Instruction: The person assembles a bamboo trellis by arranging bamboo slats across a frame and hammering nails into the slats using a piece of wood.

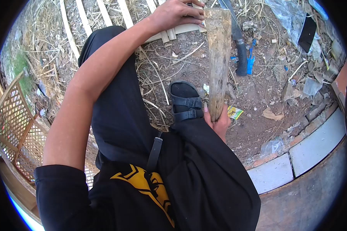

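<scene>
My right hand [219, 124] is closed round the narrow lower end of a worn wooden club [218, 54]. The club widens away from me, and its broad end lies right beside the fingers of my left hand [180, 14]. Those fingers are bent and closed on a pale bamboo strip [202, 28], of which only small bits show past the fingertips and the club. To the right of the club, a large knife with a black handle [241, 57] lies on the ground, its blade pointing away.
Several pale slats [85, 17] lie at the upper left. My sandalled foot [186, 101] stands left of the club. A woven lattice basket [19, 131] is at the left. A black flat object [307, 34], plastic scraps and a tiled edge [316, 142] are on the right.
</scene>
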A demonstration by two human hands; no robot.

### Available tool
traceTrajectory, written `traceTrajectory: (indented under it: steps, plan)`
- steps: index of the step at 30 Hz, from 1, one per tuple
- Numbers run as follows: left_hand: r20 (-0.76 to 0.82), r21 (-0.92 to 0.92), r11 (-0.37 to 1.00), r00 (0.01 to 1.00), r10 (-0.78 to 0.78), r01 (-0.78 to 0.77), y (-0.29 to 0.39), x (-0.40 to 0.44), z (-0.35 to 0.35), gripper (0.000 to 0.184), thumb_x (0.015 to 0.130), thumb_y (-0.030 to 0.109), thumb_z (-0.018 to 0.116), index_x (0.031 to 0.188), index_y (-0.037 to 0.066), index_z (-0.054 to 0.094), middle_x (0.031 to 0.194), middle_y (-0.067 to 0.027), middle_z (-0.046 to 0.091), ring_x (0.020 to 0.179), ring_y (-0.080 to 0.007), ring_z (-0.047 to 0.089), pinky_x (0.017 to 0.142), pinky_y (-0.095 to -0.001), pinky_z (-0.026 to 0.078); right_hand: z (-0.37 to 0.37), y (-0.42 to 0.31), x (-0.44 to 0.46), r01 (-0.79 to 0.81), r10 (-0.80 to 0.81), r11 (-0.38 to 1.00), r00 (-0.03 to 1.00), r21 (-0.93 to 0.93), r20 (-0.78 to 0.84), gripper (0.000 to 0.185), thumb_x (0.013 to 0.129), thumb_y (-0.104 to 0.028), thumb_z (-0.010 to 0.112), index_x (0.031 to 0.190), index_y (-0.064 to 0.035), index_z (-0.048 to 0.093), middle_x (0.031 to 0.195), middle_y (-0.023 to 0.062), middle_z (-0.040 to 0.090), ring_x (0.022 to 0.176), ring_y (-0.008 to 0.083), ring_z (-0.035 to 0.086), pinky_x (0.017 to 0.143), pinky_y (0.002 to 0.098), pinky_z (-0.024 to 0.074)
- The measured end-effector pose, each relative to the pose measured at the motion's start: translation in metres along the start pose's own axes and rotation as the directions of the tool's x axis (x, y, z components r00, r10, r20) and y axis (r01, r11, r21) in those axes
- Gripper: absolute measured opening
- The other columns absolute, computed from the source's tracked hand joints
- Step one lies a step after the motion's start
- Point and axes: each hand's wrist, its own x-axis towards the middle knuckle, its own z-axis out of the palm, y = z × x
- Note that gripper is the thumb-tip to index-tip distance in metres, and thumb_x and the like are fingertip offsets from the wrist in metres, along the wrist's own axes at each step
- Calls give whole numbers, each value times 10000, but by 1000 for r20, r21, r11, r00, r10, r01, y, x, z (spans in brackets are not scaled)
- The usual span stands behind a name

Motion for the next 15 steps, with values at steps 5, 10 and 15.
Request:
traceTrajectory:
  steps: [5,10,15]
  plan:
    - [-12,-11,1000,1000,-19,18,-2,2,0,256,820,181,812,1062,106,774,994,-87,732,1091,-265,649,1204,-588,276,4,10,2,-4,6,997,1000,-75,21,383,865,-211,777,1107,5,574,770,189,667,648,387,693,572,438,530]
    - [-26,-27,999,999,23,-24,-7,2,0,189,820,187,814,980,97,771,976,-90,738,1076,-259,662,1206,-602,269,2,5,-1,31,-31,999,999,-27,-14,381,862,-213,775,1094,7,569,744,201,652,644,403,684,564,441,527]
    - [-29,7,1000,1000,-6,6,-6,1,2,234,826,114,774,1060,106,776,988,-114,724,1083,-276,657,1197,-602,294,4,4,-1,-27,29,999,998,-38,50,392,856,-210,782,1105,11,575,751,192,662,640,392,689,576,432,538]
